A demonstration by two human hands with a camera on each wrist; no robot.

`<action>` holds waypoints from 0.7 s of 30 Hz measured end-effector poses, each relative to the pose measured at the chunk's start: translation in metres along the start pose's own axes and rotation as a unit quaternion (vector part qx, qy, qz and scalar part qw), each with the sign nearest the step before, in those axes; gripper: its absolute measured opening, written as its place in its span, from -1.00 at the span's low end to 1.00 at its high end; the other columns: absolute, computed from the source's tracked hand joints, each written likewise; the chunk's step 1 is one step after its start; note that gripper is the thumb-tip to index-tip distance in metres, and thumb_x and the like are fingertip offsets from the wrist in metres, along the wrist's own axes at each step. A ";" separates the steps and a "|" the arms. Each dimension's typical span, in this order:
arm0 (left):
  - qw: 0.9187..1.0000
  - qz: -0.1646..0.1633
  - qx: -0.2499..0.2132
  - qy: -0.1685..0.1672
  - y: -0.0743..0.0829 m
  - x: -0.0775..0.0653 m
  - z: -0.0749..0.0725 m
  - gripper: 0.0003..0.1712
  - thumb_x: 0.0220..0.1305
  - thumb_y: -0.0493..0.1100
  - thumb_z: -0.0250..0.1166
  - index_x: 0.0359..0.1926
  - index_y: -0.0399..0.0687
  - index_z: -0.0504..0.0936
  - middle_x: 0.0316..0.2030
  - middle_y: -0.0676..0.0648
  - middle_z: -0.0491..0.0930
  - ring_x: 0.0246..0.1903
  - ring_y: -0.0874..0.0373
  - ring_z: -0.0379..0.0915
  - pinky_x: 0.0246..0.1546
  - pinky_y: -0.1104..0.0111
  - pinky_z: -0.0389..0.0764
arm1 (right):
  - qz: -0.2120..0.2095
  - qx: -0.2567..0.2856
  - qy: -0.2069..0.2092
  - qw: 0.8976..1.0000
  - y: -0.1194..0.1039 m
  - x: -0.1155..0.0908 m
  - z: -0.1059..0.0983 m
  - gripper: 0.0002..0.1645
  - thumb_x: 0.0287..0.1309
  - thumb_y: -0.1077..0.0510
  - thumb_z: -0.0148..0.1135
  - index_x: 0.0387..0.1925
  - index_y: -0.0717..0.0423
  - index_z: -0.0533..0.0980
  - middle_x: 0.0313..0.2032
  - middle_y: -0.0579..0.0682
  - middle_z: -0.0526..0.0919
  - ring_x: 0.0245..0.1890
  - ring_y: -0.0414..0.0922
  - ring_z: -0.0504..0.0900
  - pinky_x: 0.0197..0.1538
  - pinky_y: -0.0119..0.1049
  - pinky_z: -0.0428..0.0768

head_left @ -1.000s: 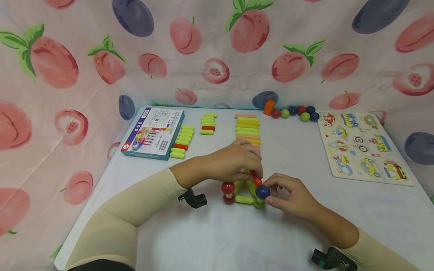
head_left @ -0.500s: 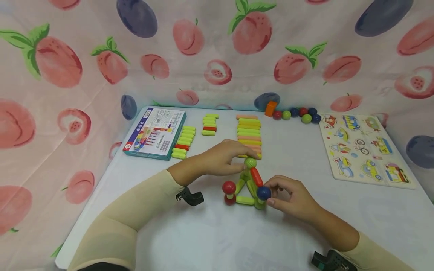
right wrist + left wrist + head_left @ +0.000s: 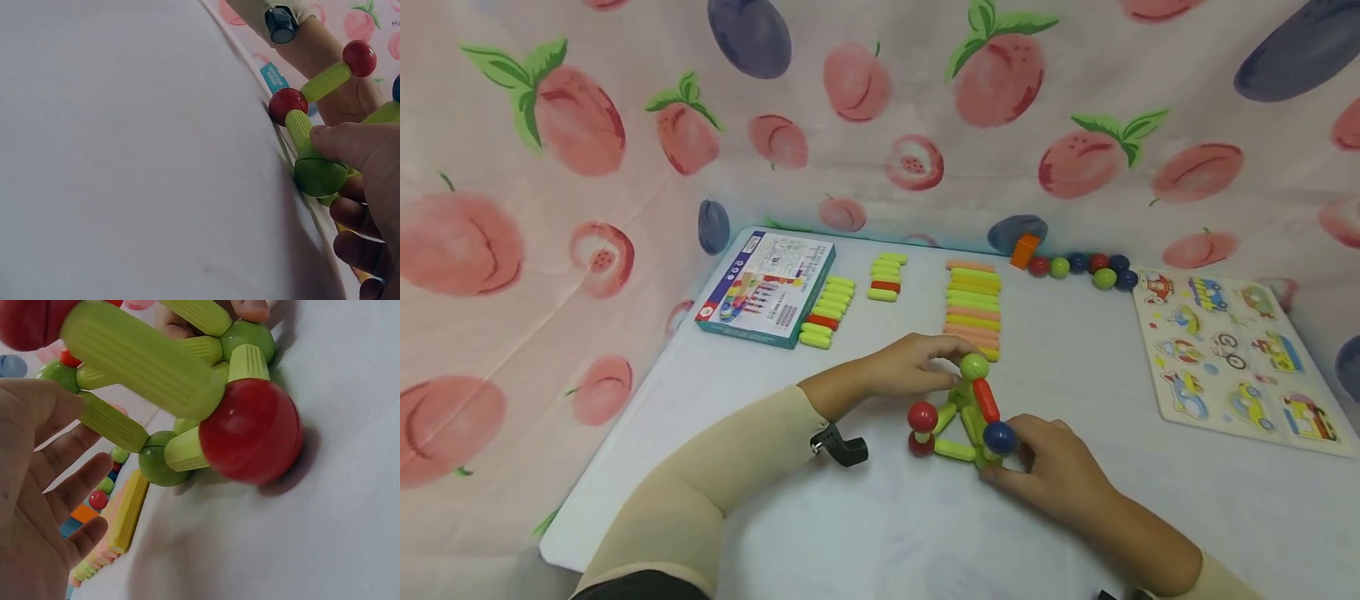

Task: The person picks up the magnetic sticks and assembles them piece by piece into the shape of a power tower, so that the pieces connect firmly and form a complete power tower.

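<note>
A toy frame of balls and lime rods point(image 3: 953, 450) stands on the white table between both hands. My left hand point(image 3: 913, 367) holds its far green ball point(image 3: 974, 367) between thumb and index finger; the other fingers spread loosely in the left wrist view. A red rod point(image 3: 986, 400) slopes from that ball to a blue ball point(image 3: 1000, 437). At the near right corner my right hand point(image 3: 1060, 467) grips the frame, its thumb on a lime rod point(image 3: 299, 130) beside a lower green ball point(image 3: 320, 176). Red balls point(image 3: 922, 417) cap the left side, one above the other.
Behind the frame lies a column of peach, yellow and lime rods point(image 3: 973, 302). Shorter rods point(image 3: 827, 310) line up beside a toy box point(image 3: 765, 287) at left. Loose balls point(image 3: 1078, 263) and an orange block point(image 3: 1025, 250) sit at the back. A picture puzzle board point(image 3: 1240, 358) lies right.
The left hand's fingers have drawn back from the red rod to the far green ball. My right thumb has slid down from the blue ball to the lower corner. The head view has shifted.
</note>
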State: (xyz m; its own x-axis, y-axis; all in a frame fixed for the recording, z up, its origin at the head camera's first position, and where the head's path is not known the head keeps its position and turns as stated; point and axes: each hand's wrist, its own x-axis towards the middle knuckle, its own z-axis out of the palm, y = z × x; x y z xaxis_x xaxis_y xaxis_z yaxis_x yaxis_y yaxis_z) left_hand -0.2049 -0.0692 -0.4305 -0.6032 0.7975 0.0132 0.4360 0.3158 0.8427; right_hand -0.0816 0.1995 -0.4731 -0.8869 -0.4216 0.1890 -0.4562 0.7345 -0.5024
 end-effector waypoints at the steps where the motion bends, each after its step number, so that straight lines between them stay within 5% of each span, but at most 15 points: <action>1: 1.000 -0.003 -0.004 0.005 -0.001 0.000 0.001 -0.54 0.54 -0.21 0.29 0.39 0.07 0.55 0.15 0.16 0.68 0.25 0.34 0.49 0.41 0.07 0.47 | 0.004 -0.002 -0.003 1.000 -0.001 0.001 0.000 -0.51 -0.07 -0.23 0.74 -0.16 -0.28 0.64 -0.53 -0.43 0.44 -0.52 -0.37 0.34 -0.31 -0.30 0.31; 14: 0.999 -0.011 -0.027 0.023 -0.012 0.004 0.003 -0.69 0.44 -0.23 0.37 0.16 0.06 0.67 0.01 0.17 0.70 0.14 0.26 0.55 0.29 0.25 0.55 | 0.023 0.058 -0.073 0.995 0.008 0.017 -0.010 -0.60 0.02 -0.14 0.71 -0.19 -0.29 0.63 -0.47 -0.33 0.52 -0.47 -0.28 0.43 -0.36 -0.31 0.40; 21: 0.998 -0.052 -0.032 0.031 -0.018 -0.020 -0.003 -0.71 0.30 -0.13 0.55 0.01 0.09 0.71 -0.07 0.16 0.71 0.06 0.20 0.55 0.25 0.20 0.58 | 0.029 0.110 -0.109 0.988 0.036 0.046 -0.025 -0.67 0.12 0.12 0.65 -0.17 -0.25 0.66 -0.40 -0.22 0.57 -0.34 -0.13 0.54 -0.31 -0.31 0.53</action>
State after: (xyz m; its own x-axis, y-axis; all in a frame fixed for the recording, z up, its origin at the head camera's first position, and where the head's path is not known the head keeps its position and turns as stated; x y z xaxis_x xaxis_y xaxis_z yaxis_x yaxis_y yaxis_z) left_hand -0.2027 -0.0925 -0.4447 -0.6845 0.7277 -0.0440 0.3262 0.3597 0.8742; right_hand -0.1404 0.2197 -0.4610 -0.8630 -0.5047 -0.0197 -0.3574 0.6377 -0.6823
